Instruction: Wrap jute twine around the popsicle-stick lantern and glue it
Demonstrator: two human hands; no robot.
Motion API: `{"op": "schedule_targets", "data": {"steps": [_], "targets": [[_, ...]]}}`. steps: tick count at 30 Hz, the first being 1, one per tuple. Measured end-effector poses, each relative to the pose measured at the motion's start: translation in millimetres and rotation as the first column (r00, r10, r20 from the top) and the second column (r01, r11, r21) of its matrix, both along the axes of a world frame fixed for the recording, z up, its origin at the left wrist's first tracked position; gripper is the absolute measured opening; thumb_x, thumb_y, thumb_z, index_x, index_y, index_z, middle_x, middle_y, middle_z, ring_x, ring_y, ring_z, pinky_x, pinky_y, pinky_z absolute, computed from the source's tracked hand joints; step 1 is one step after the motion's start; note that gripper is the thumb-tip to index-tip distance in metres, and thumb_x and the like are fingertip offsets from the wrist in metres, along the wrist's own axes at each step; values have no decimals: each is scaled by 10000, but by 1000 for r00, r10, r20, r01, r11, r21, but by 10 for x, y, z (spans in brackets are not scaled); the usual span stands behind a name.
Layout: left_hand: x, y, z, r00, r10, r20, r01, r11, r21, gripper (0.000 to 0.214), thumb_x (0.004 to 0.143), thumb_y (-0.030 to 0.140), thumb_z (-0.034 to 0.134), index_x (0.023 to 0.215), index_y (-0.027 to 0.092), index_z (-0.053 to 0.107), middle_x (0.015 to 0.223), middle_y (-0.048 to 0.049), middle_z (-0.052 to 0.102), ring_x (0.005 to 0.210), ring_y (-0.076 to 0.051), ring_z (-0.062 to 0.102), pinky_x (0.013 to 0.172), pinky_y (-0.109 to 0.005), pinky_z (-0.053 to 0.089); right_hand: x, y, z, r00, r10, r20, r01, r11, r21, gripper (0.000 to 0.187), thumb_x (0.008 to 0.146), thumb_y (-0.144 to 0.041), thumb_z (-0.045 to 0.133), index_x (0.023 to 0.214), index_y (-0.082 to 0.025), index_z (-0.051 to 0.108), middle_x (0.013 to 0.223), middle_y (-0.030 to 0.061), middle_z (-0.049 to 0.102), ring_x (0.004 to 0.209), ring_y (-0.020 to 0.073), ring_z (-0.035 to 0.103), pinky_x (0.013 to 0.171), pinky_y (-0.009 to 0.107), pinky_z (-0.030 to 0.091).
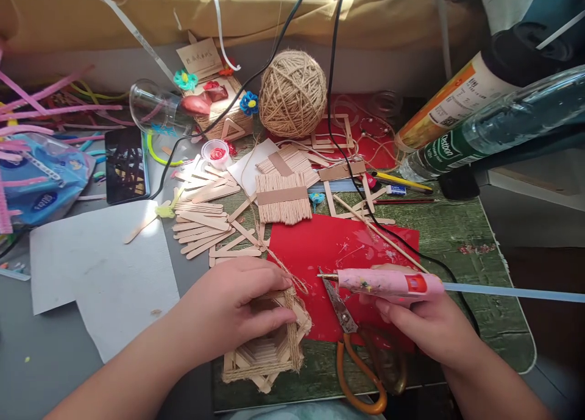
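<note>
My left hand point(247, 304) is closed on the upper rim of a small box of stacked popsicle sticks point(262, 365), whose edges are wrapped in twine. From under its fingers a strand of twine point(286, 267) runs back toward the sticks. In my right hand point(425, 322) is a pink glue gun point(388, 284), its metal nozzle pointing left. A translucent glue stick point(512, 292) extends from its rear. Below the gun, scissors point(347, 338) with orange handles lie partly on a red sheet point(301, 243).
Loose popsicle sticks point(201, 225), a banded stick bundle point(283, 208) and a twine ball point(292, 94) lie behind. A phone point(127, 164) and white paper point(105, 267) are left. A plastic bottle point(503, 127) leans at right. Black cables point(336, 103) cross the work area.
</note>
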State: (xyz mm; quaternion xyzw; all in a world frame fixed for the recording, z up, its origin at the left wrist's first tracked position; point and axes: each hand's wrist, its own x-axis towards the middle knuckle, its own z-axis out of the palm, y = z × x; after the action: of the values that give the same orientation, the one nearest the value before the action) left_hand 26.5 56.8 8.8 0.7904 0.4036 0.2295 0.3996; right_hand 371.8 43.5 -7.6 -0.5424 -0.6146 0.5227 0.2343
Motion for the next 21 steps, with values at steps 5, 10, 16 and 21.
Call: {"op": "schedule_targets", "data": {"steps": [5, 10, 16, 21], "targets": [[1, -7, 31, 999, -42, 9, 40, 975, 220, 233, 978, 310, 774, 1160, 183, 703, 1111, -99, 817, 947, -208, 788, 836, -321, 633, 127, -108, -127, 980, -159, -116, 141, 978, -151, 162, 927, -324, 755, 987, -207, 851, 822, 72, 798, 587, 165, 641, 544, 269, 552], [11, -19, 112, 992, -75, -101, 106, 931, 349, 245, 1005, 280, 736, 1212, 155, 697, 1127, -127, 810, 956, -230, 793, 851, -345, 643, 208, -174, -228, 950, -250, -189, 193, 942, -276, 202, 938, -378, 783, 978, -187, 832, 865, 75, 777, 601, 145, 612, 568, 272, 542], [-3, -84, 129, 963, -96, -250, 200, 878, 434, 224, 1005, 254, 725, 1209, 165, 697, 1175, -109, 816, 1052, -273, 787, 896, -393, 656, 138, -196, -251, 909, -358, -213, 271, 897, -349, 256, 884, -407, 827, 1016, -188, 823, 875, 75, 782, 573, 125, 583, 520, 246, 496], [-9, -102, 154, 969, -100, -225, 201, 849, 488, 166, 972, 188, 749, 1133, 190, 708, 1250, -84, 807, 1166, -280, 770, 984, -392, 656, 118, -212, -297, 890, -397, -224, 292, 875, -387, 278, 868, -390, 825, 1051, -181, 810, 860, 77, 774, 592, 137, 587, 532, 261, 507]]}}
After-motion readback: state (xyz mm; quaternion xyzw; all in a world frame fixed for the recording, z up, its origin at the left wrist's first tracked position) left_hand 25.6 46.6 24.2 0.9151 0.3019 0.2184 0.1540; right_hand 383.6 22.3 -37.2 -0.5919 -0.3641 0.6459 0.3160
